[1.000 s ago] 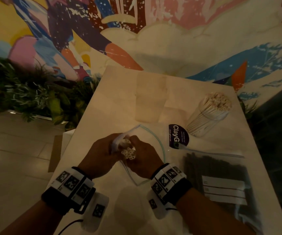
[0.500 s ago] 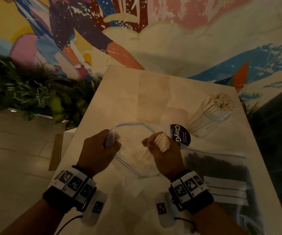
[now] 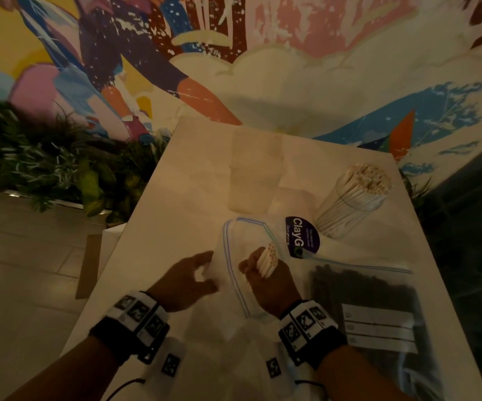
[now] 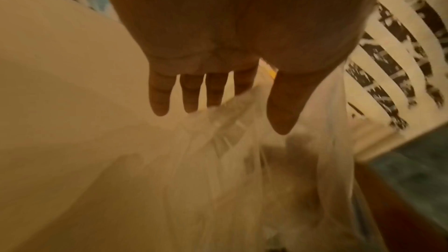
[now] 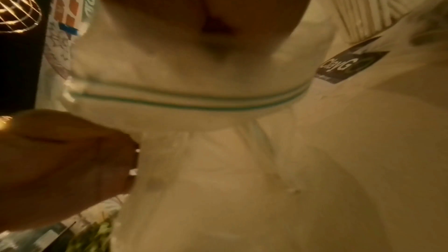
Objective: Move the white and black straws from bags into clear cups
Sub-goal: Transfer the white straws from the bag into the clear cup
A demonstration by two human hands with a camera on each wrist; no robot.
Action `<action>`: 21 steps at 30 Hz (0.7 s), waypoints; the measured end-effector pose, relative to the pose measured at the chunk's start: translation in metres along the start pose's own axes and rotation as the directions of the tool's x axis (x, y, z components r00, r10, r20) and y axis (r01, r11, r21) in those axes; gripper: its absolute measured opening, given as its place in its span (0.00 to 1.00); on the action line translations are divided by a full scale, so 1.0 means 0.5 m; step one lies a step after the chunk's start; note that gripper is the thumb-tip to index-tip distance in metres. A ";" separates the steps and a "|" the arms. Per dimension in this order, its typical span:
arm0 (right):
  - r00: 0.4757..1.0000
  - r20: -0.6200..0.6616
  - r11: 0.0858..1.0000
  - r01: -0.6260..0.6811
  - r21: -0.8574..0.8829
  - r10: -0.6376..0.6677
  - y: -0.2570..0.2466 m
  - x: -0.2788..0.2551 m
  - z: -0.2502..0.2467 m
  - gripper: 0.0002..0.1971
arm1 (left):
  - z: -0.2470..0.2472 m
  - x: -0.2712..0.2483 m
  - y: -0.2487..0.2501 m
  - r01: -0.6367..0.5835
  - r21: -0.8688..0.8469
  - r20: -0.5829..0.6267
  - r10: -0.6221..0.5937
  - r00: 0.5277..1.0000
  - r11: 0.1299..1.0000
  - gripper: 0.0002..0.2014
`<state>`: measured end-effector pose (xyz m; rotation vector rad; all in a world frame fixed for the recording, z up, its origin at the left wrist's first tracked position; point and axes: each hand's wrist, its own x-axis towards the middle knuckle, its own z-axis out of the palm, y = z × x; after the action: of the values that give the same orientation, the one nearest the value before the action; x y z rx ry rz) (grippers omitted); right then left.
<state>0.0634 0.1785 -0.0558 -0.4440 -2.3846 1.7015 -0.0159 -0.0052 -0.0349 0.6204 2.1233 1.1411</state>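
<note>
White straws (image 3: 268, 261), a short bundle of thin paper-like tubes with round hollow ends, sit clamped in my right hand (image 3: 265, 280), fingers curled round them, the tube ends pointing up and away from me. My right hand hangs over the mouth of the clear zip bag (image 3: 235, 257), a limp, crinkled film pouch with a blue double-line seal running round its opening. My left hand (image 3: 186, 280) is just beside the bag's left edge; in the head view thumb and forefinger curve toward each other, and in the left wrist view the fingers (image 4: 158, 99) are spread and nearly straight above the film, holding nothing. Whether they touch the plastic I cannot tell.

Just beyond the bag lies a dark round sticker (image 3: 302, 238) with white lettering. Behind it, to the right, stands a clear cup (image 3: 349, 206), a cylindrical, smooth-walled vessel packed full of white straws standing on end. A second clear cup (image 3: 252, 172), hard to make out, stands at the far centre of the table (image 3: 187, 183), a pale, smooth, rectangular top. To my right lies a second zip bag (image 3: 378, 308), flat, filled with black straws (image 3: 361, 285), with a white label panel on its face.
</note>
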 end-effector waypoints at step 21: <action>0.943 0.100 0.922 -0.282 -0.263 0.317 -0.152 -0.038 -0.073 0.10 | -0.024 0.004 0.036 -0.078 0.382 -0.181 0.157 0.971 0.921 0.27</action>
<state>0.0824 0.1814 0.0286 -0.7912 -2.7667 1.5991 -0.0241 -0.0016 -0.0152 0.8422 2.5445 0.8985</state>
